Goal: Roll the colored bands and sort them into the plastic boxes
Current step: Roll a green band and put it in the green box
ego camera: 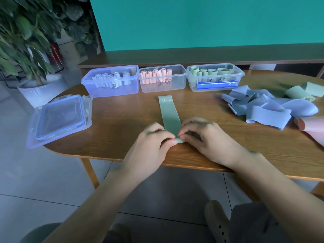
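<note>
A green band (pixel 169 112) marked "30 LB" lies flat on the wooden table (pixel 122 123), running away from me. Its near end is curled into a small roll, pinched by my left hand (pixel 154 137) and my right hand (pixel 201 135) from either side. Three plastic boxes stand in a row at the back: the left box (pixel 112 81) holds blue rolls, the middle box (pixel 163 78) pink rolls, the right box (pixel 214 77) green rolls. A pile of loose blue bands (pixel 263 107) lies at the right, with green bands (pixel 301 92) and a pink band (pixel 310 124) beside it.
A stack of clear lids (pixel 59 120) rests on the table's left end, overhanging the edge. A potted plant (pixel 31 55) stands on the floor to the left. A low wooden shelf (pixel 192 57) runs behind the table against a teal wall.
</note>
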{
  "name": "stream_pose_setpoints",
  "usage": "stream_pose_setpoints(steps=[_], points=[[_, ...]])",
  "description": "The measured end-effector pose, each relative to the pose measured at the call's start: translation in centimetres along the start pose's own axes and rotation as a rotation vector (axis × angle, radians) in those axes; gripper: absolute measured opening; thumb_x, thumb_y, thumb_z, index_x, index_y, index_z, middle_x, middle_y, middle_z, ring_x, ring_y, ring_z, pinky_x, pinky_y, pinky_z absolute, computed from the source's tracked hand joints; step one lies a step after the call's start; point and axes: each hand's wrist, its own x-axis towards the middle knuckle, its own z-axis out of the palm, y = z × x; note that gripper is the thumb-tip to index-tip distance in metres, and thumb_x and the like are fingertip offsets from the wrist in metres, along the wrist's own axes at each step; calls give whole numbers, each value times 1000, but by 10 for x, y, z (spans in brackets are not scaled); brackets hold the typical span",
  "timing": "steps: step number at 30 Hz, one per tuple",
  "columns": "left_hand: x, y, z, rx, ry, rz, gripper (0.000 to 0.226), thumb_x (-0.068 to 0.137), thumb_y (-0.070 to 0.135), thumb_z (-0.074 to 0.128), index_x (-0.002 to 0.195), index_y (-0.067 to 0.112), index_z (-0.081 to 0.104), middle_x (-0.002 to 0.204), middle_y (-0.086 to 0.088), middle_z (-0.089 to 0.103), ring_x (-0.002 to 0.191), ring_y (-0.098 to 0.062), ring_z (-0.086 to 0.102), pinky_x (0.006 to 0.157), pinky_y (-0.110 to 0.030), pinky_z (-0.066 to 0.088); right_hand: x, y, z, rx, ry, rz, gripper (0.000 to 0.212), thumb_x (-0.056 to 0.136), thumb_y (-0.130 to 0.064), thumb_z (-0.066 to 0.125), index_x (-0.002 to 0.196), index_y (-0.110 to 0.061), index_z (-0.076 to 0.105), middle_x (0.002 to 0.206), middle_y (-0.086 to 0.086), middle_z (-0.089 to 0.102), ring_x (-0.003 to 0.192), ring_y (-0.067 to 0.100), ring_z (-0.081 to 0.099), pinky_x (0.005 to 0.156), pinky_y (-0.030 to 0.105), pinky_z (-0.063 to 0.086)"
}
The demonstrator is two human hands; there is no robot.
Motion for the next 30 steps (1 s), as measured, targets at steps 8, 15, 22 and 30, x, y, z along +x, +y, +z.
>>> stream_pose_setpoints(steps=[8,15,22,30], points=[[2,1,1,54,0,5,26,98,34,60,114,19,74,106,5,59,97,-8,56,87,-26,50,4,7,-3,33,-78,7,16,94,-28,70,108,-21,75,112,-11,62,103,3,60,94,19,45],[10,-1,2,35,-37,-17,11,93,31,68,104,28,68,99,16,59,91,2,45,76,-7,34,10,14,1,-1,-58,-19,18,99,-29,63,105,-19,76,110,-9,62,101,2,60,93,21,46],[16,-7,7,52,-10,-31,15,96,33,64,104,23,71,99,10,62,96,-4,51,83,-18,38,11,16,5,33,35,8,12,94,-27,72,105,-23,71,109,-11,60,87,4,60,85,19,48],[21,-7,5,17,4,-26,16,96,30,65,109,23,71,106,12,60,96,-2,52,87,-20,44,19,25,5,51,0,10,14,96,-29,69,106,-22,74,107,-13,64,96,3,60,87,18,47]])
